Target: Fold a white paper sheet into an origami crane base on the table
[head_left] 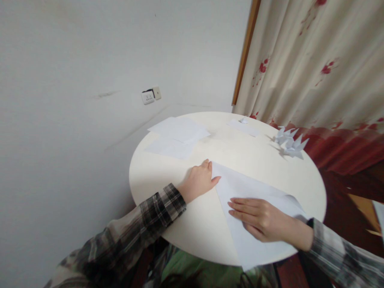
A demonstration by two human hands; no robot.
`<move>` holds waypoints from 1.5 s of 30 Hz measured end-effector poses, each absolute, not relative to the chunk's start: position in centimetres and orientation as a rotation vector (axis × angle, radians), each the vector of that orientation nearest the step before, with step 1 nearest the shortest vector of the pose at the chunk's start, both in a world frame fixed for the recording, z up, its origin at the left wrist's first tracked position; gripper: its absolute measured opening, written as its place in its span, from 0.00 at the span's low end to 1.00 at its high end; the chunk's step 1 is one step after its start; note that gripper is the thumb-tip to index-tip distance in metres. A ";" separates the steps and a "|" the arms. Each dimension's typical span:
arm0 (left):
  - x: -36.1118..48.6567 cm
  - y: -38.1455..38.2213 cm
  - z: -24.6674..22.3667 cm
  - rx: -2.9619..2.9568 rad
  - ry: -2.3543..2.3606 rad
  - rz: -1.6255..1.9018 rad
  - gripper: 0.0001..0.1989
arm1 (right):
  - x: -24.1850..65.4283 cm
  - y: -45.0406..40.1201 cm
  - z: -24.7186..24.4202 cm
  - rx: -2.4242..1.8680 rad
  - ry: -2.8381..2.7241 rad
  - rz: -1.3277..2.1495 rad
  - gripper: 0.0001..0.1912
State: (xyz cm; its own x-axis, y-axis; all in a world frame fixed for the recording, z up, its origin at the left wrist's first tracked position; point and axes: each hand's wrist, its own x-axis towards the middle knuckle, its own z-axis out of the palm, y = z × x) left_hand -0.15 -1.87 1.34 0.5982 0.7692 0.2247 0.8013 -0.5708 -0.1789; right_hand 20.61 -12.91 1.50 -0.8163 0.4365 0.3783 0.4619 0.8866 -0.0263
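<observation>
White round table (pixel 186 224), seen from above, by a pale wall (pixel 75 60). Large white sheet (pixel 240 244) on the table's near right part, one corner reaching the near rim; its far right edge lifts in a low curl near the right wrist. Left hand (pixel 199 181) at the sheet's far left corner: thumb spread from the curled fingers, its tip on the paper, the other fingertips bunched at the corner. Looks like pressing rather than a pinch, though the fingertips are small and soft in this view. Right hand (pixel 264 219) flat on the sheet, palm down, fingers straight and side by side, pointing left, gripping nothing. Both sleeves plaid. Farther left, loose white sheets (pixel 180 130), overlapping, lie flat near the far left rim. At the far side, a smaller piece of paper (pixel 244 127) with a little folded form (pixel 243 120) at its far edge. Near the right rim, pointed folded paper figures (pixel 292 146) clustered close (sharp tips, rather like birds). Beyond: cream curtain (pixel 288 60) with red flowers and a red lower band, wooden strip (pixel 246 52) beside it, socket plate (pixel 148 97) on the wall.
</observation>
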 end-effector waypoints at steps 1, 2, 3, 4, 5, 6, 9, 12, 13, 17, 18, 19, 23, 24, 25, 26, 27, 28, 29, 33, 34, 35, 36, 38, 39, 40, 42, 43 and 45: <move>-0.2 -1.8 1.4 -2.569 -1.301 -0.173 0.31 | 20.7 -13.0 1.5 -0.661 -2.672 -0.094 0.21; -0.2 -1.8 1.5 -2.570 -1.320 -0.165 0.31 | 20.7 -13.0 1.6 -0.658 -2.670 -0.095 0.21; -0.2 -1.7 1.6 -2.571 -1.342 -0.156 0.31 | 20.8 -13.1 1.6 -0.655 -2.670 -0.096 0.21; -0.2 -1.6 1.8 -2.574 -1.362 -0.146 0.32 | 20.8 -13.1 1.6 -0.653 -2.669 -0.095 0.21; -0.2 -1.6 1.9 -2.578 -1.378 -0.136 0.32 | 20.8 -13.1 1.7 -0.651 -2.670 -0.093 0.21; -0.2 -1.5 2.0 -2.583 -1.387 -0.129 0.32 | 20.9 -13.2 1.7 -0.651 -2.672 -0.089 0.21; -0.2 -1.3 2.1 -2.604 -1.377 -0.121 0.33 | 20.9 -13.2 1.7 -0.655 -2.677 -0.077 0.21; -0.3 -1.3 2.1 -2.601 -1.355 -0.129 0.33 | 20.9 -13.2 1.6 -0.660 -2.675 -0.075 0.21; -0.3 -1.4 2.0 -2.599 -1.340 -0.138 0.33 | 20.9 -13.1 1.6 -0.662 -2.674 -0.076 0.21; -0.3 -1.5 2.0 -2.598 -1.304 -0.153 0.31 | 20.8 -13.1 1.4 -0.670 -2.675 -0.078 0.20; -0.2 -1.6 2.0 -2.599 -1.310 -0.145 0.31 | 20.8 -13.0 1.4 -0.670 -2.676 -0.077 0.21; -0.2 -1.6 2.1 -2.599 -1.322 -0.134 0.31 | 20.8 -13.0 1.4 -0.670 -2.678 -0.076 0.21; -0.2 -1.7 2.3 -2.609 -1.348 -0.105 0.31 | 20.8 -13.0 1.6 -0.669 -2.681 -0.071 0.21; -0.2 -1.7 2.3 -2.611 -1.344 -0.107 0.31 | 20.8 -13.0 1.6 -0.668 -2.680 -0.071 0.21; -0.2 -1.8 2.3 -2.613 -1.335 -0.114 0.30 | 20.8 -13.0 1.6 -0.667 -2.679 -0.072 0.21; -0.2 -1.8 2.3 -2.614 -1.323 -0.123 0.30 | 20.8 -13.0 1.6 -0.664 -2.677 -0.075 0.21; -0.2 -1.8 2.3 -2.611 -1.312 -0.133 0.30 | 20.8 -13.0 1.6 -0.663 -2.677 -0.078 0.21; -0.2 -1.8 2.2 -2.608 -1.301 -0.139 0.29 | 20.7 -13.0 1.6 -0.664 -2.675 -0.079 0.20; -0.2 -1.8 2.2 -2.604 -1.292 -0.142 0.28 | 20.7 -12.9 1.6 -0.667 -2.673 -0.079 0.20; 0.2 -2.1 1.9 -2.607 -1.253 -0.131 0.24 | 20.6 -12.8 1.6 -0.670 -2.665 -0.070 0.20; 0.3 -2.3 1.8 -2.612 -1.242 -0.126 0.24 | 20.5 -12.7 1.5 -0.666 -2.664 -0.068 0.20; 0.4 -2.5 1.8 -2.616 -1.235 -0.122 0.24 | 20.5 -12.6 1.5 -0.662 -2.664 -0.068 0.20; 0.5 -2.8 1.8 -2.620 -1.232 -0.115 0.25 | 20.5 -12.6 1.5 -0.659 -2.662 -0.069 0.20; 0.7 -3.4 2.0 -2.625 -1.237 -0.096 0.29 | 20.5 -12.4 1.4 -0.659 -2.662 -0.071 0.20; 0.8 -3.8 2.1 -2.630 -1.244 -0.078 0.32 | 20.5 -12.3 1.4 -0.662 -2.663 -0.071 0.20; 0.8 -4.1 2.1 -2.634 -1.248 -0.066 0.34 | 20.5 -12.3 1.3 -0.667 -2.665 -0.071 0.20; 0.8 -4.3 2.2 -2.634 -1.262 -0.053 0.35 | 20.5 -12.2 1.2 -0.675 -2.673 -0.066 0.20; 0.8 -4.2 2.1 -2.629 -1.272 -0.056 0.36 | 20.5 -12.2 1.2 -0.678 -2.676 -0.064 0.20; 0.7 -3.8 1.9 -2.613 -1.297 -0.078 0.36 | 20.6 -12.3 1.1 -0.681 -2.678 -0.064 0.20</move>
State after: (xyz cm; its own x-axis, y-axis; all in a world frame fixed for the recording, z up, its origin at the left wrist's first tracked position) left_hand 0.72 -3.80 1.93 0.6084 0.7802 0.1456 0.7920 -0.5849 -0.1749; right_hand 20.55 -12.32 1.12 -0.8124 0.4518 0.3686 0.4690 0.8819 -0.0473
